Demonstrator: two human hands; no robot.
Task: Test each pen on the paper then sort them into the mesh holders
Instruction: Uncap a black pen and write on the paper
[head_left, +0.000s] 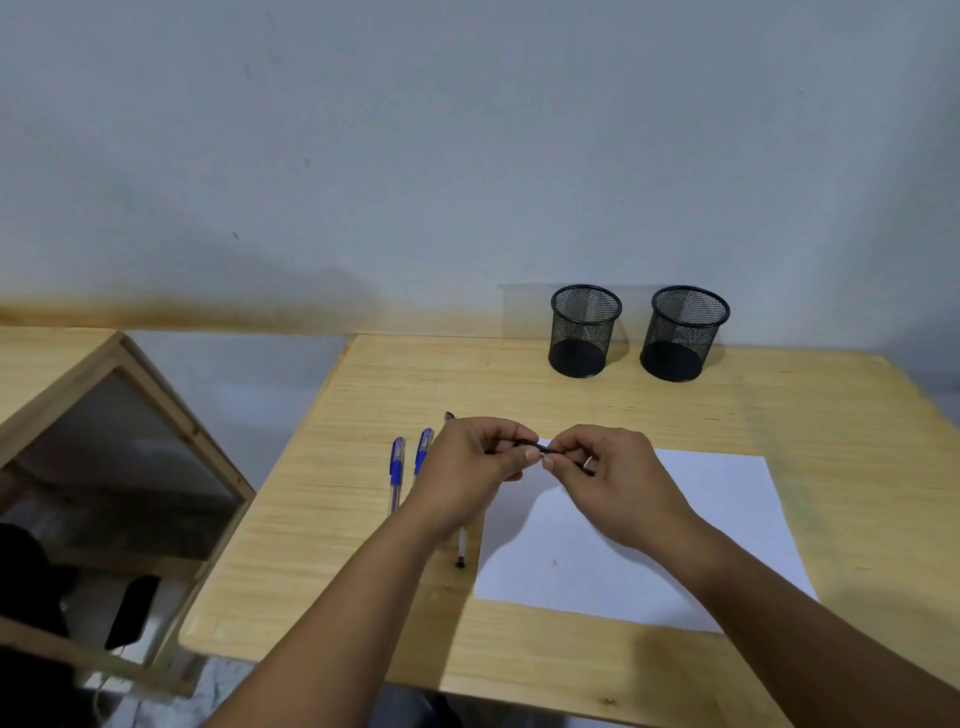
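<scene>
Pen, dark and short in view, is pinched between the left hand and right hand above the far left corner of the paper. Two blue pens lie left of it; both mesh holders stand far right on the table.

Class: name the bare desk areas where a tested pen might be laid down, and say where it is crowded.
Free: the strip between the paper and the two mesh holders, and the desk's right side. Crowded: left of the paper, with the blue pens and both hands.
</scene>
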